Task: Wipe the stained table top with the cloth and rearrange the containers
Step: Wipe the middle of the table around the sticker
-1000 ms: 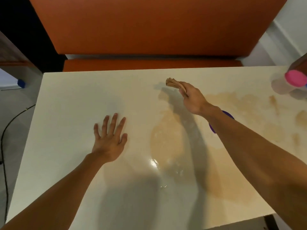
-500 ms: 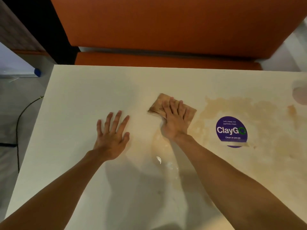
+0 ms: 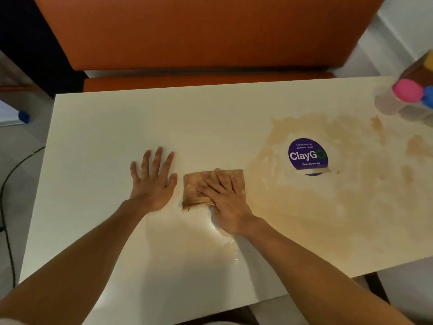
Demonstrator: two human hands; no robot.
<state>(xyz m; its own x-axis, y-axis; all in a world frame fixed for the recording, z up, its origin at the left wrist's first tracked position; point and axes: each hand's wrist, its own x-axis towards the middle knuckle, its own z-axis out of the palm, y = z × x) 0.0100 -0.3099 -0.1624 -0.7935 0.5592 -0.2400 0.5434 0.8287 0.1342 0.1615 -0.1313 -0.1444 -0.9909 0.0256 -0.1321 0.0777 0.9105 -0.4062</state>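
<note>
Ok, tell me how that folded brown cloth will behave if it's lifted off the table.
The cloth looks soft, so it would probably droop and unfold. It lies by the wet stain, so it may be damp. The right hand presses it flat.

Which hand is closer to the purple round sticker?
The right hand. It presses the brown cloth flat just left of the purple ClayGo sticker. The left hand lies flat on the table farther left, beyond the cloth.

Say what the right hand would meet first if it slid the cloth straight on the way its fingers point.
Probably nothing: the right hand, flat on the cloth, points at bare table top up to the far edge.
</note>
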